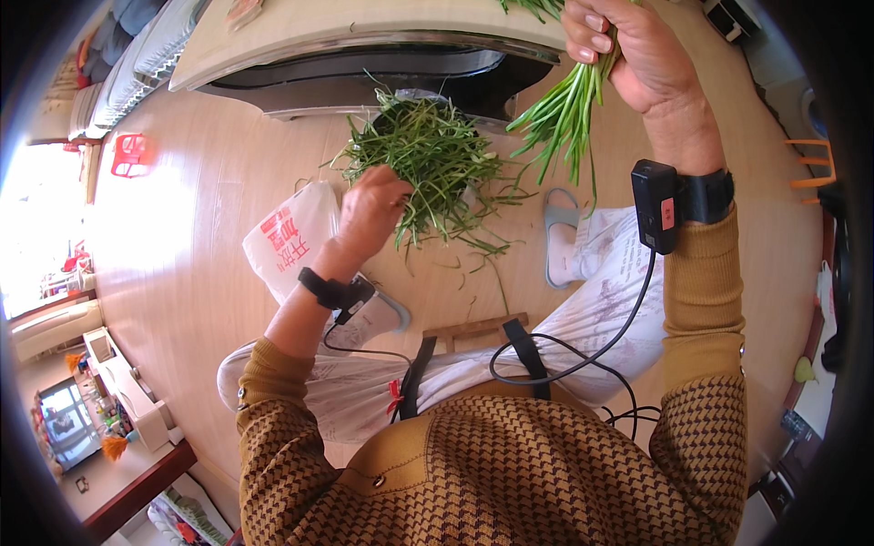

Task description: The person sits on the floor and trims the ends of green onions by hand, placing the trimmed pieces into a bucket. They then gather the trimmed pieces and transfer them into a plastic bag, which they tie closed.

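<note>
My right hand [645, 58] is raised at the upper right, at the edge of the table. It is closed around a bunch of long green leaf vegetables, which look like Chinese chives [563, 119]; their cut-looking ends fan downward. My left hand [374, 208] is at the left edge of a heaped pile of loose green leaves [430, 153], with its fingers curled. Whether it pinches any leaves is hidden by the hand itself. The heap spills over a dark container with a clear plastic liner [420, 94], mostly covered.
The pale table [382, 17] stands ahead, with more greens [536, 7] at its edge. A white plastic bag with red writing [290, 235] lies left of the heap. Scattered leaf bits [471, 280] are on the wooden floor. Cables [580, 372] hang across my lap from wrist-worn devices.
</note>
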The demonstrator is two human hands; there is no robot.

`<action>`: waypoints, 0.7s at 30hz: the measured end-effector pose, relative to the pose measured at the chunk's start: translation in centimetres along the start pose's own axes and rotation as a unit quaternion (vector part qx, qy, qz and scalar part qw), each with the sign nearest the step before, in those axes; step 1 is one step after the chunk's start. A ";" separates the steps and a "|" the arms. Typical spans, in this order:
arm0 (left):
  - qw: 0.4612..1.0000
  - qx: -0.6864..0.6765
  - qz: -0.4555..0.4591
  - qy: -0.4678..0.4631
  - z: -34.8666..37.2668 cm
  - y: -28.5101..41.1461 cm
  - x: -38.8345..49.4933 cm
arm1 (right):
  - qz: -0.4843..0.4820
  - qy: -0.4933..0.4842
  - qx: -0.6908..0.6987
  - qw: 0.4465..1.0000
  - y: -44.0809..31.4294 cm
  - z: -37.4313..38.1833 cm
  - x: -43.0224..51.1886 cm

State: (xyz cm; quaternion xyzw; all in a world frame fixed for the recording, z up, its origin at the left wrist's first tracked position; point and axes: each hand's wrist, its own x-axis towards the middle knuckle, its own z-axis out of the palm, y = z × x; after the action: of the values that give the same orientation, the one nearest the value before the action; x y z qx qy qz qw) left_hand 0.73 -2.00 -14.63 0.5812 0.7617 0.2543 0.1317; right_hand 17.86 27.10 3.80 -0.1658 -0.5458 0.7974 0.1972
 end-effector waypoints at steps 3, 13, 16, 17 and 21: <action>0.992 0.066 0.104 0.000 2.2 0.1 0.4 | 0.008 -0.004 -0.003 1.000 0.2 0.2 0.0; 0.994 0.093 0.046 -0.020 1.0 -1.7 2.7 | -0.012 -0.012 -0.002 1.000 0.2 -0.4 0.2; 0.975 0.178 0.019 -0.133 2.8 -1.8 2.9 | -0.014 -0.015 0.001 1.000 0.2 -0.5 0.0; 0.971 0.190 0.011 -0.144 3.6 -2.1 3.2 | -0.014 -0.021 0.002 1.000 0.2 -0.5 0.0; 0.953 0.216 0.006 -0.214 7.3 -5.3 5.8 | -0.006 -0.001 -0.001 1.000 0.1 -0.5 -0.4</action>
State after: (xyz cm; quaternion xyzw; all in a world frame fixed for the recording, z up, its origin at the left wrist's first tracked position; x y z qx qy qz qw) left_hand -1.63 4.20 -23.01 0.6414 0.7485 -0.0458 0.1617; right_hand 18.44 27.25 3.53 -0.1624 -0.5477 0.7957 0.2013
